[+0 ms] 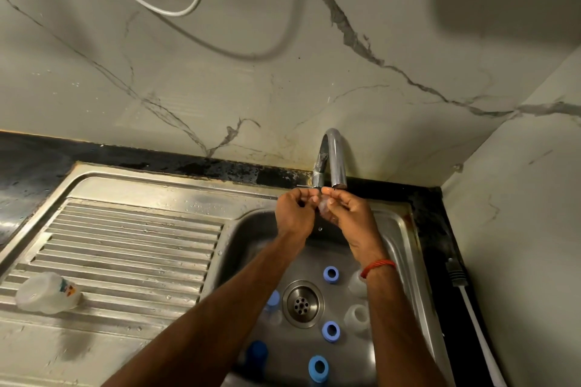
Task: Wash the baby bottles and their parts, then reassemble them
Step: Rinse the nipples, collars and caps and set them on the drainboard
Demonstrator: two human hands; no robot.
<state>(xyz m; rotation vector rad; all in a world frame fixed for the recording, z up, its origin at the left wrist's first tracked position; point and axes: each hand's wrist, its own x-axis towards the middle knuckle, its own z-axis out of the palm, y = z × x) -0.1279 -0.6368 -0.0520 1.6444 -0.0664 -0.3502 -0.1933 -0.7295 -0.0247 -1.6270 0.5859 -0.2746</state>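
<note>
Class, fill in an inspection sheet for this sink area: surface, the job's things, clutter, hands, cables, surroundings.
Surface: wet steel drainboard beside the sink.
Job's things: one bottle lies on the drainboard; three blue rings and two clear caps sit in the sink around the drain; more blue pieces show partly behind the left arm; a small clear part is held below the tap.
Clutter: nothing seen.
Hands: left hand and right hand both pinch the clear part.
Cables: white cable looped against the wall; second white cable on the counter, right.
Surroundings: veined pale wall, black counter.
</note>
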